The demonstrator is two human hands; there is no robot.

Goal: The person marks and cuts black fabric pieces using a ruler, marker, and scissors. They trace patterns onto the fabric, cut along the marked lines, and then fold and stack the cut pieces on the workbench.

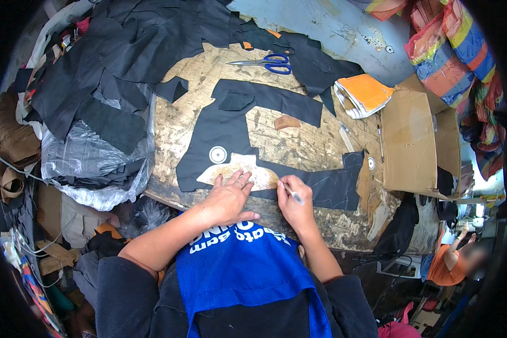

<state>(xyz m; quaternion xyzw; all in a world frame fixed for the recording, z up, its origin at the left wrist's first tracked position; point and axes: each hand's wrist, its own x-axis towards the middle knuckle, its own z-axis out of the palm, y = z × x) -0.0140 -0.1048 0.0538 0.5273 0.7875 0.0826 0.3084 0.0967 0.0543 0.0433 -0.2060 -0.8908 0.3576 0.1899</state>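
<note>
My left hand (pixel 228 198) lies flat with spread fingers on a pale, curved pattern template (pixel 263 177), pressing it onto a black sheet of leather-like material (pixel 219 132). In my right hand (pixel 297 207) is a pen (pixel 294 195), its tip hidden by the fingers at the template's right end. Thin light lines (pixel 335 186) run across the black material to the right of that hand. A round white disc with dark rings (pixel 217 155) rests on the material just above the template's left part.
Blue-handled scissors (pixel 277 63) lie at the table's far side. Black scraps (pixel 118 39) are heaped at far left, over a plastic bag (pixel 90 163). To the right are an orange-and-white folded bundle (pixel 363 96) and a cardboard box (pixel 408 135). Another person (pixel 448 262) is at far right.
</note>
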